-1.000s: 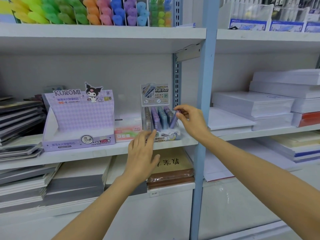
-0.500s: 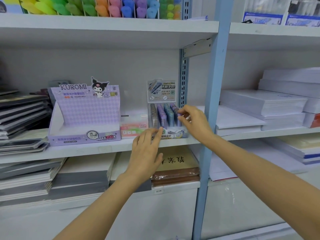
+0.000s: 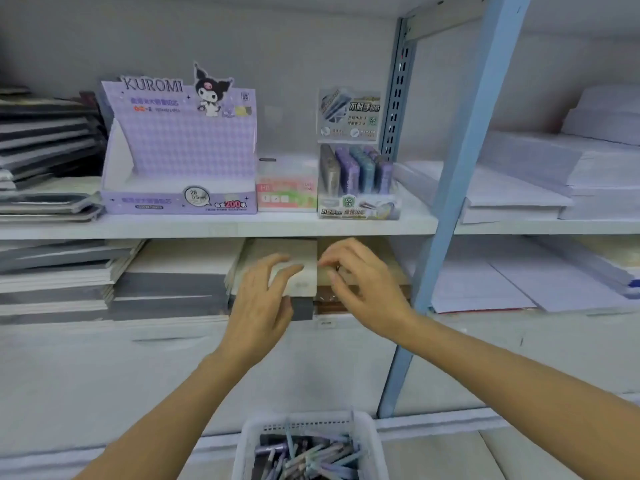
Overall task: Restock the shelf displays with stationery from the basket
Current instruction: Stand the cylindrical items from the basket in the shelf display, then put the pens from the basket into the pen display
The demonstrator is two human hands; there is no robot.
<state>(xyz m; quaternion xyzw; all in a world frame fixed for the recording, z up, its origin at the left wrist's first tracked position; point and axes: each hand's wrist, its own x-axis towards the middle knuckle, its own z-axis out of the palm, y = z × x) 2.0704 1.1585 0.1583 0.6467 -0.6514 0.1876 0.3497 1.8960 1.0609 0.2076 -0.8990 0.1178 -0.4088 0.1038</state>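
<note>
A white plastic basket (image 3: pixel 375 441) sits at the bottom centre, holding several purple and grey lead tubes (image 3: pixel 311 455). On the middle shelf stands a small display box (image 3: pixel 358 204) with upright purple and teal lead cases. Left of it are a pink-green box (image 3: pixel 285 192) and a purple Kuromi display box (image 3: pixel 180 199), whose tray looks empty. My left hand (image 3: pixel 263 299) and my right hand (image 3: pixel 363 285) hang in front of the lower shelf, below the small display. Both have loosely spread fingers and nothing in them.
A blue upright post (image 3: pixel 460 188) stands just right of my right hand. Stacks of notebooks (image 3: pixel 48 147) fill the left of the shelves; white paper reams (image 3: pixel 519 192) fill the right bay. Brown and grey pads (image 3: pixel 363 303) lie behind my hands.
Both hands dropped from the small display box down to the lower shelf level, the right hand no longer touching the cases. The view tilted down, bringing the basket into sight.
</note>
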